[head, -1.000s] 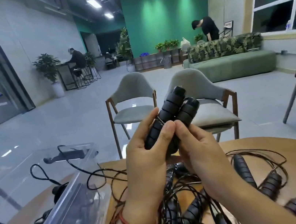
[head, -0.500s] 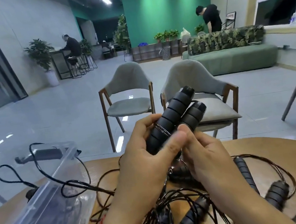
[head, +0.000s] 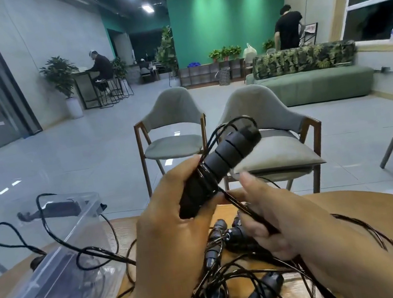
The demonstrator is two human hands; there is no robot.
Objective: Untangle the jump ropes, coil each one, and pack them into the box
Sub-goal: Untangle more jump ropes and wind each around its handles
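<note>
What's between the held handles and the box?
No solid object. A loose cord drapes across the box, and the handles in the left hand trail a strand gripped by the right hand.

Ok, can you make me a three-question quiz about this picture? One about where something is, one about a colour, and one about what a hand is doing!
1. Where is the box from the left hand?
A. to its left
B. to its right
C. on top of it

2. What colour are the handles?
A. red
B. black
C. white

3. What is the right hand doing?
A. staying open and empty
B. making an empty fist
C. holding a cord

Answers:
1 A: the clear box fills the picture's left side.
2 B: the handles raised in the left hand are black.
3 C: its fingers curl round the cord.
</note>
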